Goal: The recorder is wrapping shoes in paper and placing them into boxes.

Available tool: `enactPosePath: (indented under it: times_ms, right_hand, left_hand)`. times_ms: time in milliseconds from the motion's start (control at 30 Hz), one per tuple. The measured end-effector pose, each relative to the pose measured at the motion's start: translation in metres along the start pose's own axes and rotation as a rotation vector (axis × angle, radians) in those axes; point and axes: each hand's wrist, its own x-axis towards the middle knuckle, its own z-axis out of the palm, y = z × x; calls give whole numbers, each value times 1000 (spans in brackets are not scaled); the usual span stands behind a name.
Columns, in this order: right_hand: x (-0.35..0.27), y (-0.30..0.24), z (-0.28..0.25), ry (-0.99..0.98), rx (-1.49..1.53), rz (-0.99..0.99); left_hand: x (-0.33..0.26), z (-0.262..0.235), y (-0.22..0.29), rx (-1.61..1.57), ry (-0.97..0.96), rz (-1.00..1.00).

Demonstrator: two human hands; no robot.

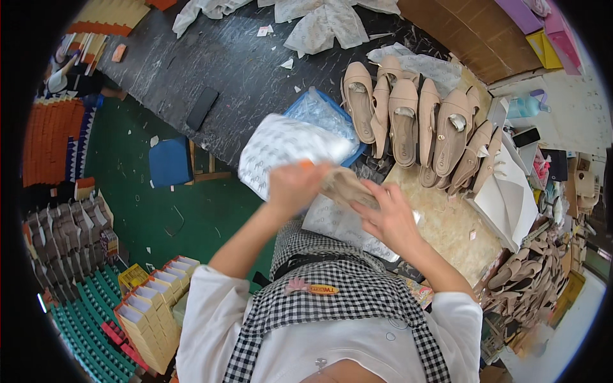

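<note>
In front of my apron a beige slip-on shoe [343,187] is held, smeared by motion. My right hand [391,216] is closed on it, with fingers along its side. Beside the shoe's other end my left hand [290,186] is closed and blurred. A small orange thing [307,164] shows at its fingers; its kind is unclear. Printed white tissue paper [281,150] lies just beyond my left hand, partly over a blue tray [355,154] with clear plastic bags [322,118]. More printed paper [338,223] lies below the shoe.
Several beige shoes [403,121] stand in a row on the table's right. A black phone-like object [203,108] lies on the dark tabletop [242,70]. A blue stool [170,163] and stacked cream boxes [150,303] are at left. Many shoe uppers [530,281] pile up at right.
</note>
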Motion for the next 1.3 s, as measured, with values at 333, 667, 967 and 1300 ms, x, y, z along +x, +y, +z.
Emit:
enactPosePath:
  times_ms: [333, 667, 967, 1300]
  right_hand:
    - [247, -33, 46, 382, 1335, 47]
    - [-34, 184, -14, 765, -519, 663]
    - [-59, 63, -40, 485, 161, 808]
    - [172, 22, 70, 148, 1528, 140]
  left_hand:
    - [44, -82, -55, -493, 683, -626]
    - [26, -13, -55, -616, 123, -505]
    - [37, 17, -35, 0, -5, -204]
    - [3, -38, 7, 11, 152, -57]
